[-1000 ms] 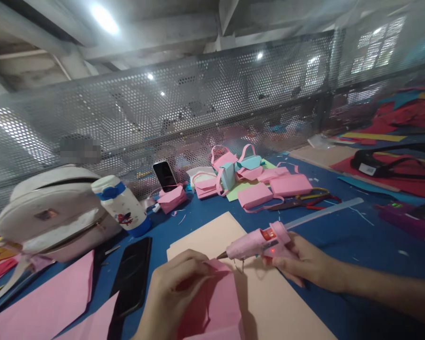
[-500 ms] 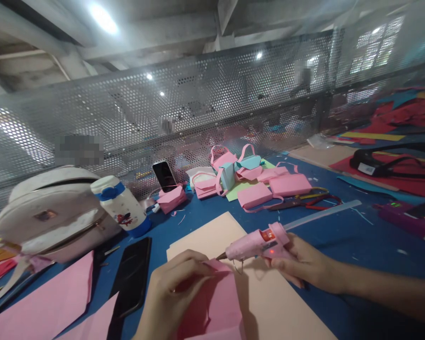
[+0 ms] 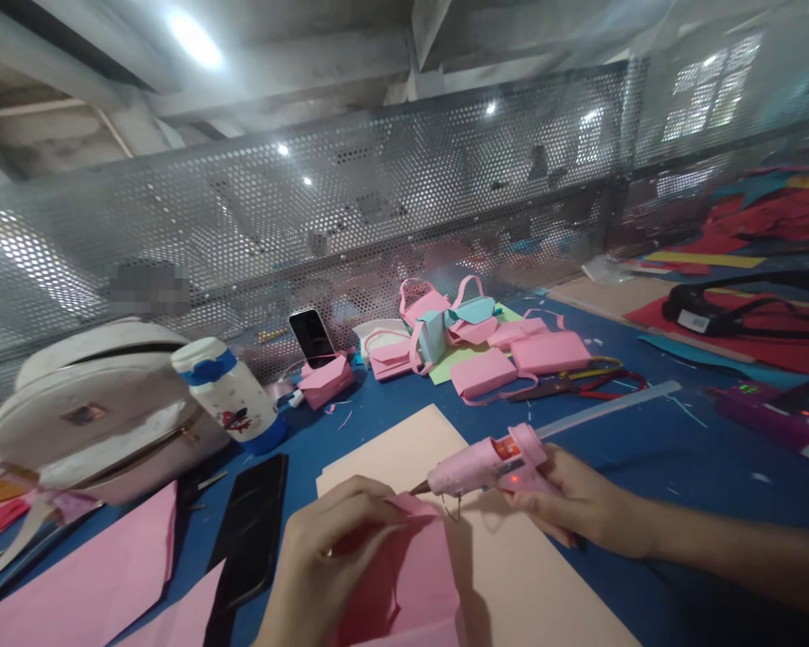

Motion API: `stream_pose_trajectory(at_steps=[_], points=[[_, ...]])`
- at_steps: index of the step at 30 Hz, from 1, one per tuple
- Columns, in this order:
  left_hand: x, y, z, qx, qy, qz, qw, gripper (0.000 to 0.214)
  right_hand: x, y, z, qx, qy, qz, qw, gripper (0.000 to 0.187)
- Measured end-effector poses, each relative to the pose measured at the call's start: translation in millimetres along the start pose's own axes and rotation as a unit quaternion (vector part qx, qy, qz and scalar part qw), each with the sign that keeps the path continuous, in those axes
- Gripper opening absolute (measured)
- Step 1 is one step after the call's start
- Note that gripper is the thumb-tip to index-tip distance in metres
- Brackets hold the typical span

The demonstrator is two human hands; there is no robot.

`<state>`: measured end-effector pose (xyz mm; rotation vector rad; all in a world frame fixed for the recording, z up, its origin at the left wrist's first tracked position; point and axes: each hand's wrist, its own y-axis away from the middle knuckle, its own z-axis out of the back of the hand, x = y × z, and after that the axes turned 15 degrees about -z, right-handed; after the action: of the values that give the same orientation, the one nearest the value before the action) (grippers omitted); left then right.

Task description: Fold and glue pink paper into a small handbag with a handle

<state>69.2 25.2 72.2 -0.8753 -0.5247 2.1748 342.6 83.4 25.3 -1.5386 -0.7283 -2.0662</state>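
Note:
My right hand [image 3: 576,503] grips a pink hot glue gun [image 3: 489,463] with a clear glue stick [image 3: 607,406] poking out behind it. The nozzle touches the top edge of a folded pink paper piece [image 3: 418,575]. My left hand [image 3: 330,557] curls over that paper and pinches its upper edge beside the nozzle. Both lie over a peach card sheet [image 3: 512,575] on the blue table [image 3: 647,449].
A black phone [image 3: 249,530] lies left of my hand, with pink sheets [image 3: 87,584] beyond. A white bag [image 3: 101,404], a bottle [image 3: 226,391], a propped phone [image 3: 312,337], several pink paper bags [image 3: 485,346] and scissors [image 3: 580,382] sit farther back before a perforated metal screen [image 3: 377,207].
Almost nothing: both hands hold their places, the glue gun nozzle stays at the paper's edge; the view shifts very slightly.

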Motion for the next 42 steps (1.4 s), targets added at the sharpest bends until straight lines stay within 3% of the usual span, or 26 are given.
stream_pose_trajectory(at_steps=[31, 42], points=[[4.0, 1.2, 9.5, -0.015, -0.019, -0.035, 0.999, 0.010, 1.7, -1.2, -0.4, 0.012, -0.017, 0.005, 1.000, 0.049], [0.7, 1.7, 10.7, -0.066, -0.017, -0.015, 0.998, 0.013, 2.7, -1.4, -0.5, 0.008, -0.017, 0.007, 1.000, 0.048]])
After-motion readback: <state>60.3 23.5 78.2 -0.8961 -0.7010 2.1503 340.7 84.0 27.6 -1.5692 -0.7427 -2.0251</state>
